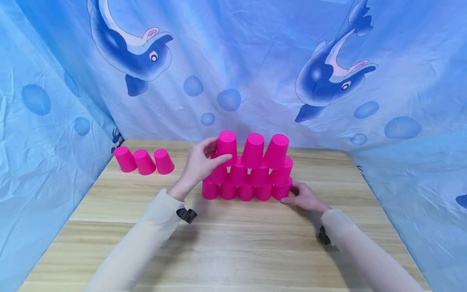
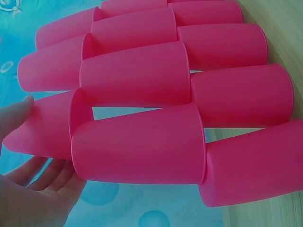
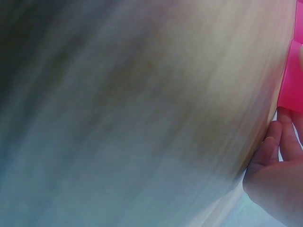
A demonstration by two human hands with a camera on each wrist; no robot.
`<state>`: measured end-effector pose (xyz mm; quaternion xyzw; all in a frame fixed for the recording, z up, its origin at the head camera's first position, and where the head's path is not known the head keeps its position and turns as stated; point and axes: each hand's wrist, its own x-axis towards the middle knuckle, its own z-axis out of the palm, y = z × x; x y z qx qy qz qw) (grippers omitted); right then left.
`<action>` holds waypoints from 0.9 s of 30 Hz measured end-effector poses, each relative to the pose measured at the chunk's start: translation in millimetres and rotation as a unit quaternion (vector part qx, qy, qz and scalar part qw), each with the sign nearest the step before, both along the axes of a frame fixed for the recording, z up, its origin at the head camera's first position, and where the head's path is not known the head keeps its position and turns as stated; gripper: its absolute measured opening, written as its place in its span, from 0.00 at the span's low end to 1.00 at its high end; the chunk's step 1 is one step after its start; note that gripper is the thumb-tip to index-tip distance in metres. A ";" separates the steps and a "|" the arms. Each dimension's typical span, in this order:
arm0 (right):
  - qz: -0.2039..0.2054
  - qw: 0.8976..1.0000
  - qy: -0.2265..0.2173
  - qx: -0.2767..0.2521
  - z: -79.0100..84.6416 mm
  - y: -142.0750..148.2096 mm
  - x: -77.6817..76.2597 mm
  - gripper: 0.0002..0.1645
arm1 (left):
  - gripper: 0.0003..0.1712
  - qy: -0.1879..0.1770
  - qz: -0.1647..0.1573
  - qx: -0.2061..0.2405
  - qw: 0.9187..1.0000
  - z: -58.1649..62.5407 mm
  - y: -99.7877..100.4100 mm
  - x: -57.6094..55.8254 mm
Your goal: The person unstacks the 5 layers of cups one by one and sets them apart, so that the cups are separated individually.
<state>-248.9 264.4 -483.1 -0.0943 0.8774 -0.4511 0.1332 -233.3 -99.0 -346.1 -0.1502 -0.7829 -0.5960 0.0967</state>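
Pink cups stand upside down in a stepped wall on the table, three in its top row. My left hand [image 1: 198,165] holds the top row's left cup [image 1: 227,142], thumb in front and fingers on the far side. In the left wrist view that cup [image 2: 49,125] sits on the row below, between thumb and fingers. My right hand [image 1: 305,198] is low at the right end of the wall, fingertips at the bottom row's end cup [image 1: 280,192]. In the right wrist view its fingers [image 3: 288,137] reach nearly straight to a pink cup [image 3: 291,85].
Three more upside-down pink cups [image 1: 144,162] stand in a row at the back left of the wooden table [image 1: 233,251]. A blue curtain [image 1: 255,61] with dolphins hangs behind and along both sides. Black wrist cameras [image 1: 187,215] sit at both sleeves.
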 end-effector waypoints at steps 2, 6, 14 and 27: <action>-0.001 1.000 -0.001 0.001 -0.4 0.3 0.1 0.40 | 0.37 -0.003 -0.001 0.000 1.000 0.4 0.4 0.5; -0.002 1.000 -0.003 -0.001 -1.8 0.8 -0.3 0.40 | 0.36 -0.002 -0.004 0.003 1.000 1.1 1.1 1.2; -0.003 1.000 0.000 0.001 -1.8 0.4 -0.7 0.41 | 0.34 0.023 -0.004 0.017 1.000 2.0 -6.6 1.3; -0.007 1.000 0.003 0.008 -1.3 1.1 -1.4 0.42 | 0.30 0.053 0.038 0.040 0.997 13.0 -30.4 14.5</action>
